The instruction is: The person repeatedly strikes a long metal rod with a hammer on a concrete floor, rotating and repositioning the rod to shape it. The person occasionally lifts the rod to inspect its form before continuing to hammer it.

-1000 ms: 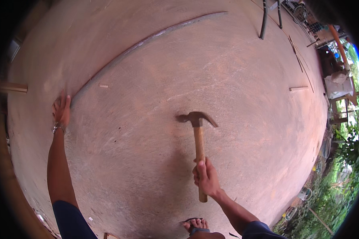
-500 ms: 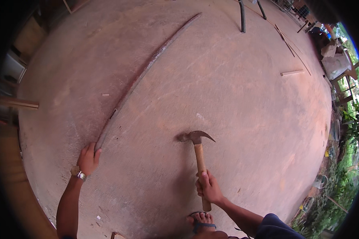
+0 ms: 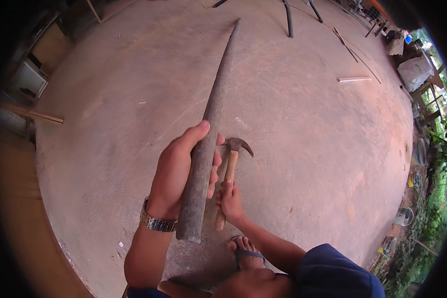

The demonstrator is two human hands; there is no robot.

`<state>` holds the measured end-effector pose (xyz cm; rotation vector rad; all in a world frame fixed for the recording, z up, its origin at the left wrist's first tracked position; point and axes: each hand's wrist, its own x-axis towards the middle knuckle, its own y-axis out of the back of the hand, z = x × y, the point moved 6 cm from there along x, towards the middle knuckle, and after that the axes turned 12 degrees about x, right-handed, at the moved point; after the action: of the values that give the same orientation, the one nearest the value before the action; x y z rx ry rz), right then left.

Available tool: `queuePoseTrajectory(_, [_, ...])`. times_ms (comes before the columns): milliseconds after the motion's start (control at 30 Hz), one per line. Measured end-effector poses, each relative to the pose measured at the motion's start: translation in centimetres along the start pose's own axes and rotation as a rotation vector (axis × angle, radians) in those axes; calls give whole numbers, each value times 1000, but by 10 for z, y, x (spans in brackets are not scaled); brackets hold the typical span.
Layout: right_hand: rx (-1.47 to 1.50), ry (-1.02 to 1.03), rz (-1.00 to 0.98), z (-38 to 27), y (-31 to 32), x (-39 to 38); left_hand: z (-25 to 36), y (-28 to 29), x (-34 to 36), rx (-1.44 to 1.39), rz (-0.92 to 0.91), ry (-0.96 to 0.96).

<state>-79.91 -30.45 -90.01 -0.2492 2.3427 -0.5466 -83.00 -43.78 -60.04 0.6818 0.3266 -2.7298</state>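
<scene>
A long grey-brown pole (image 3: pixel 216 102) is raised toward me at its near end, its far end reaching away to the top of the view. My left hand (image 3: pixel 176 164), with a metal-band watch on the wrist, wraps round the pole near that end, thumb on top. Lower and to the right, my right hand (image 3: pixel 230 201) grips the wooden handle of a claw hammer (image 3: pixel 232 166). The hammer's head points away from me, claw to the right. Part of its face side is hidden behind my left fingers and the pole.
A concrete floor (image 3: pixel 308 149) spreads all round. Thin wooden strips (image 3: pixel 345 44) and a short pale batten (image 3: pixel 354 79) lie at the far right, near dark metal legs (image 3: pixel 288 20). A wooden beam (image 3: pixel 32 113) juts in at left. My sandalled foot (image 3: pixel 246 252) is below.
My left hand has lifted the near end of the pole off the floor and brought it up and rightward. The hammer has shifted slightly left, still in my right hand.
</scene>
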Motion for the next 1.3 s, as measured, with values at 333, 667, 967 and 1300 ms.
queuePoseTrajectory(333, [-246,403,-142,22,4,1,62,-116,-13,-223,-50,-160])
queuePoseTrajectory(667, [-155,241,-80,26,8,2,53,-110,-15,-412,-159,-157])
queuePoseTrajectory(967, [-80,57,-41,32,11,5,46,-59,-9,-615,-473,-148])
queuePoseTrajectory(1300, [-104,81,18,26,10,1,34,-26,-16,-115,-105,-139])
